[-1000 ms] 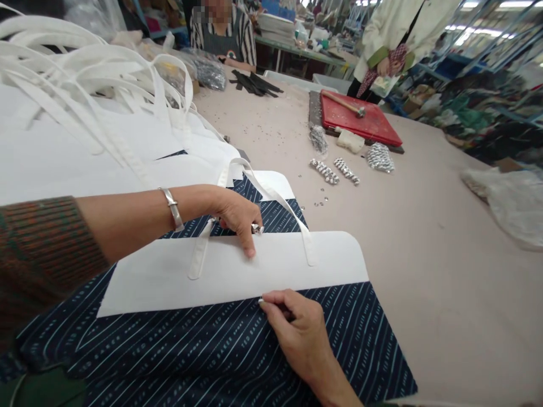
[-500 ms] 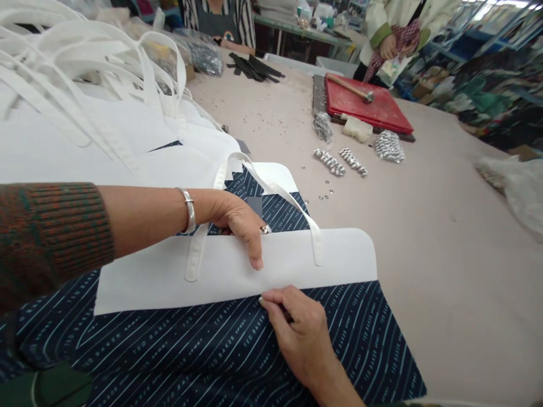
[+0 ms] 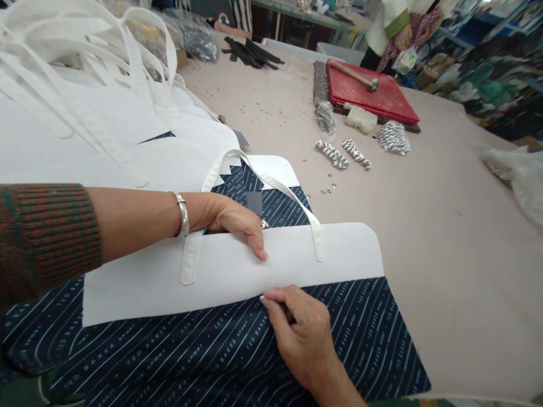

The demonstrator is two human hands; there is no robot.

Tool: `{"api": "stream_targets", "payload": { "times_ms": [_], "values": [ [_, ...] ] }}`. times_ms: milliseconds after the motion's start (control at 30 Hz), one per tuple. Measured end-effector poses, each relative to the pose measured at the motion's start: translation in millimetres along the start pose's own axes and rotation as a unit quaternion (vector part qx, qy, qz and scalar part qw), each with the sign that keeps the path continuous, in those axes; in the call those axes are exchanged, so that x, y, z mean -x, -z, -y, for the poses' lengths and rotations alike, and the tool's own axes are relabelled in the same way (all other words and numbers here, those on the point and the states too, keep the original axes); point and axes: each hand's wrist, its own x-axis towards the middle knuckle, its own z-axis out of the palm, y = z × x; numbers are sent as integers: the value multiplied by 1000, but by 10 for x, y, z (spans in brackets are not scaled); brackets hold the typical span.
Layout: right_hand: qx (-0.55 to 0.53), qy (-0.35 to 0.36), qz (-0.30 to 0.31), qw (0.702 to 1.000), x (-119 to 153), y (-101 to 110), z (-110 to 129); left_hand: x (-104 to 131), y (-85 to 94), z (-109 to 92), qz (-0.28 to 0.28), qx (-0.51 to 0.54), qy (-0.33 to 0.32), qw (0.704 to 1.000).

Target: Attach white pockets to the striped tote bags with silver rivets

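Note:
In front of me lies a navy fabric tote bag [image 3: 360, 333] with pale slanted lettering and a wide white top band [image 3: 339, 249]. A white strap handle [image 3: 292, 198] is joined to the band at both ends. My left hand [image 3: 241, 223], with a silver bangle at the wrist, grips the band's upper edge. Its thumb presses on the front and its fingers are hidden behind. Just below, my right hand [image 3: 301, 328] is closed in a pinch at the seam between white and navy. Something tiny and whitish shows at its fingertips; I cannot tell what.
A pile of white pieces with straps [image 3: 106, 113] fills the left. Further back are a red board [image 3: 369, 93] with a hammer [image 3: 354, 76], metal snap stacks [image 3: 333, 154], loose rings [image 3: 328, 191] and black strips [image 3: 250, 53]. Two people are beyond the table.
The view has shifted slightly. The bag's white band looks a little wider and lower at its left end. Both hands keep nearly the same places and grips.

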Motion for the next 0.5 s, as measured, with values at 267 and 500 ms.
{"api": "stream_targets", "payload": {
  "times_ms": [267,500],
  "values": [
    [-10,11,12,1000,-27,13,-48,20,-52,19,-4,-3,-10,1000],
    [3,-5,17,1000,-23,26,-54,17,-74,50,-23,18,-10,1000]
  ]
}}
